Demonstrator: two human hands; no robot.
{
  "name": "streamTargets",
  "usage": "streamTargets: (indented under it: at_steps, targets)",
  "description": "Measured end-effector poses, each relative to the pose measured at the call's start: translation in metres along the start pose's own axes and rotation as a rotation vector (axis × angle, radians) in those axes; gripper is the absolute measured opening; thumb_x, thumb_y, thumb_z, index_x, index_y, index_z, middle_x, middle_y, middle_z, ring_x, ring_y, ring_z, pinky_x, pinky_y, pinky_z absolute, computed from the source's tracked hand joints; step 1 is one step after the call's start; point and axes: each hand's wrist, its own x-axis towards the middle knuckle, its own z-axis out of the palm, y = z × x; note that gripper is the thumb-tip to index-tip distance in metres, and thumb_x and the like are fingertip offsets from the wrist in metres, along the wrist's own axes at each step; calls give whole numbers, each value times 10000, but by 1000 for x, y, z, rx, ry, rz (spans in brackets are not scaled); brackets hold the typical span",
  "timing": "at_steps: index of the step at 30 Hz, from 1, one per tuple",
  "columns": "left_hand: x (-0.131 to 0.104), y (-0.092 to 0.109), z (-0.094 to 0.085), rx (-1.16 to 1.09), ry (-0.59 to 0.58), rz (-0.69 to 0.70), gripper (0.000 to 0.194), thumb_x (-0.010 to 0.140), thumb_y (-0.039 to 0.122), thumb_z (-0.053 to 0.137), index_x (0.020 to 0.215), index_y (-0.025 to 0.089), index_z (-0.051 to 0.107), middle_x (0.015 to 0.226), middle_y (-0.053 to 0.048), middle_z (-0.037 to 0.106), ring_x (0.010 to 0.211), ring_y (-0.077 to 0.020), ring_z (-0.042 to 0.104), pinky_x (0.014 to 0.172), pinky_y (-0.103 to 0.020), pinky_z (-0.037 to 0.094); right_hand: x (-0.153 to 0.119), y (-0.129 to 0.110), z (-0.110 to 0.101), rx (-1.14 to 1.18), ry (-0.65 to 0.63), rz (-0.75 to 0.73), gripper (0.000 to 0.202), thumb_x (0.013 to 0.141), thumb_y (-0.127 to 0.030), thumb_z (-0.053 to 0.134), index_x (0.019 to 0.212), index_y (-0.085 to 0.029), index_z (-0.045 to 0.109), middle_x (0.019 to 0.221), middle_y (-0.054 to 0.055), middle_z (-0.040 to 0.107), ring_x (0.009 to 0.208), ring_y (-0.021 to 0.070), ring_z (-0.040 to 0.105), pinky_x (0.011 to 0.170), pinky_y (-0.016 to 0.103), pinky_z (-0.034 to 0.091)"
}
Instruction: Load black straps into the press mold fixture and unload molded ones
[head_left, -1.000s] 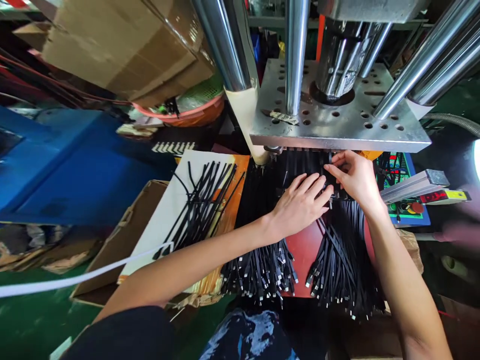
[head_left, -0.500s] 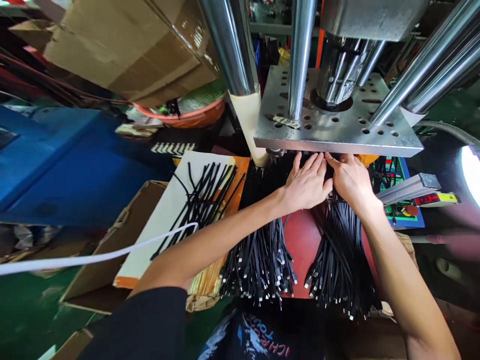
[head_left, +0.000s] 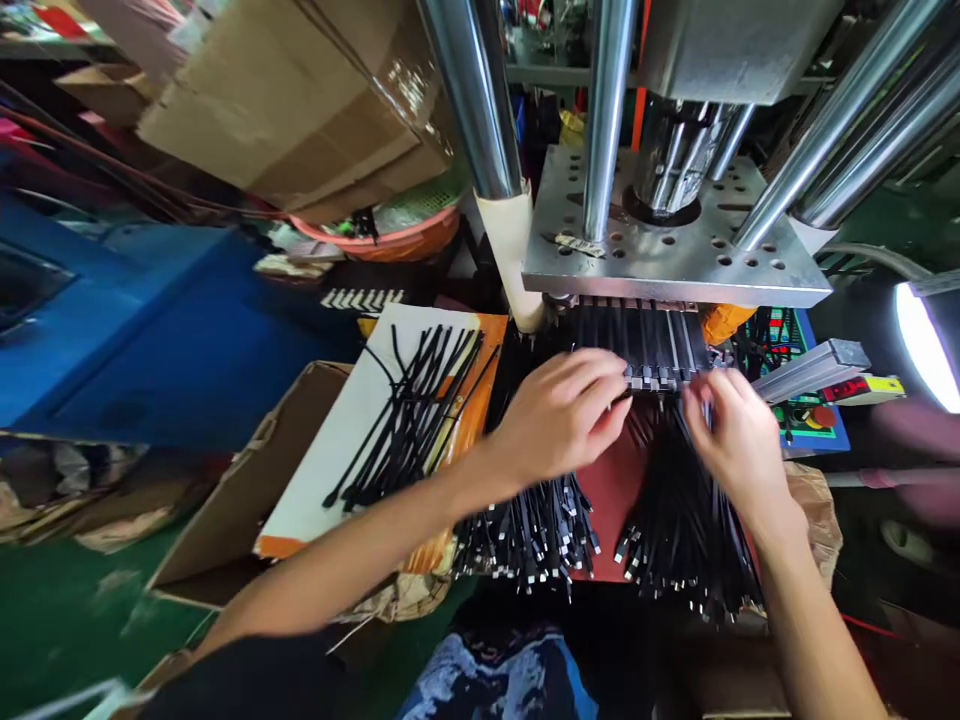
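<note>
A row of black cables lies side by side below the press plate, their metal-tipped connectors lined up at the near edge. My left hand is at the left end of this row, thumb and fingers closed together; what they pinch is hidden. At the right end is my right hand, its fingers curled in and slightly blurred, their grip too small to make out. Below the hands, a bundle of black cables hangs over the red surface. Another cable bundle lies left of it, partly behind my left forearm.
The press's thick steel plate and steel columns stand just beyond my hands. Loose cables lie on a white board at left. A control panel and a metal bar are at right.
Both hands have come back toward me from the plate's front edge, uncovering the row of cables. The fingers, flatter before, are now curled at the connectors.
</note>
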Motion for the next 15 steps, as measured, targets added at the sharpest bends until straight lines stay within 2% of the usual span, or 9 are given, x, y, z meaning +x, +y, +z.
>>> streamTargets:
  at_steps: [1, 2, 3, 5, 7, 10, 13, 15]
  targets:
    - [-28, 11, -7, 26, 33, -163, 177, 1026, 329, 581, 1017, 181, 678, 1023, -84, 756, 999, -239, 716, 899, -387, 587, -36, 0, -1, 8, -49, 46, 305, 1059, -478, 504, 1106, -216, 654, 968, 111, 667, 806, 275, 655, 720, 400, 498]
    - [-53, 19, -11, 72, 7, -342, 219, 1002, 400, 628, 968, 186, 662, 912, -71, 728, 857, -239, 707, 764, -379, 579, -69, 1, 0, -8, -108, 88, 343, 1042, -543, 531, 1096, -223, 643, 967, 101, 654, 792, 277, 653, 694, 404, 488]
    - [-73, 24, -12, 73, -94, -468, 218, 992, 406, 646, 957, 192, 663, 900, -64, 716, 800, -235, 697, 712, -375, 558, -96, 1, 2, 0, -149, 113, 346, 1042, -557, 530, 1067, -228, 636, 970, 95, 652, 793, 277, 653, 690, 407, 485]
    - [-96, 27, -6, -13, -239, -610, 189, 1005, 335, 615, 883, 199, 664, 870, -39, 691, 727, -200, 663, 677, -349, 521, -129, 3, 8, 54, -169, 156, 308, 1058, -519, 513, 1018, -236, 627, 978, 87, 651, 836, 279, 655, 734, 418, 491]
    - [-100, 25, 2, -192, -261, -668, 218, 1002, 253, 575, 808, 193, 653, 839, -16, 659, 710, -159, 627, 684, -312, 500, -138, 3, 11, 142, -123, 199, 268, 1066, -473, 513, 981, -245, 625, 981, 79, 656, 872, 274, 651, 780, 419, 494]
    - [-90, 26, 7, -586, -177, -787, 219, 979, 302, 601, 792, 188, 615, 787, 4, 626, 677, -124, 585, 627, -253, 473, -130, 3, 7, 239, -77, 256, 263, 1053, -479, 540, 944, -257, 630, 966, 68, 664, 858, 263, 642, 774, 406, 484]
    - [-83, 43, 10, -1088, -273, -904, 284, 955, 433, 638, 818, 207, 533, 749, 14, 641, 568, -104, 562, 500, -217, 436, -125, -1, -1, 333, -73, 325, 275, 1045, -501, 551, 932, -262, 627, 920, 45, 681, 785, 235, 642, 707, 376, 474]
    - [-82, 61, 18, -1340, -392, -947, 352, 929, 507, 657, 824, 220, 481, 728, 18, 650, 495, -97, 548, 437, -210, 416, -129, -6, -6, 421, -75, 382, 260, 1046, -506, 556, 968, -267, 624, 888, 21, 698, 754, 214, 656, 686, 355, 484]
